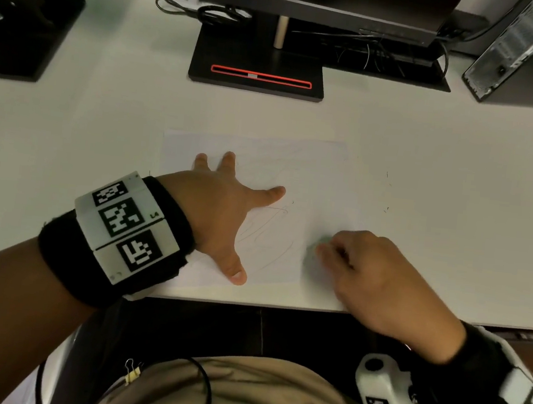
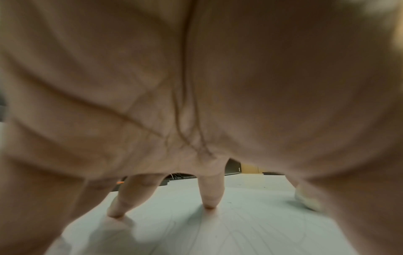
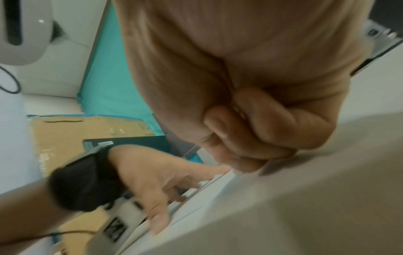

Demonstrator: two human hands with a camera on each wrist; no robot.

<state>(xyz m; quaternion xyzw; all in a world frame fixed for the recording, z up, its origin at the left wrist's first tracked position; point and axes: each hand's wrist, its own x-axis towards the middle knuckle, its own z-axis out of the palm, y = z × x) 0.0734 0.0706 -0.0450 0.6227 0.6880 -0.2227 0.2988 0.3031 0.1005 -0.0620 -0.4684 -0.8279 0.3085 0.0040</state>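
Observation:
A white sheet of paper point(image 1: 294, 172) with faint pencil scribbles lies flat near the front of the white desk point(image 1: 457, 189). My left hand point(image 1: 224, 210) rests on the sheet's left half with fingers spread and straight, pressing it down. The left wrist view shows its fingertips point(image 2: 210, 198) touching the paper point(image 2: 240, 224). My right hand point(image 1: 350, 263) sits at the sheet's lower right corner, fingers curled, pinching a small pale green eraser point(image 1: 316, 245) against the paper; the eraser is blurred. The right wrist view shows that hand point(image 3: 250, 138) curled tight and hiding the eraser.
A black monitor stand point(image 1: 258, 66) with a red-edged slot stands behind the paper. Another black stand point(image 1: 23, 31) is at the far left, a computer tower point(image 1: 531, 52) at the far right, and cables point(image 1: 212, 12) at the back. The desk's front edge point(image 1: 248, 302) runs just below my hands.

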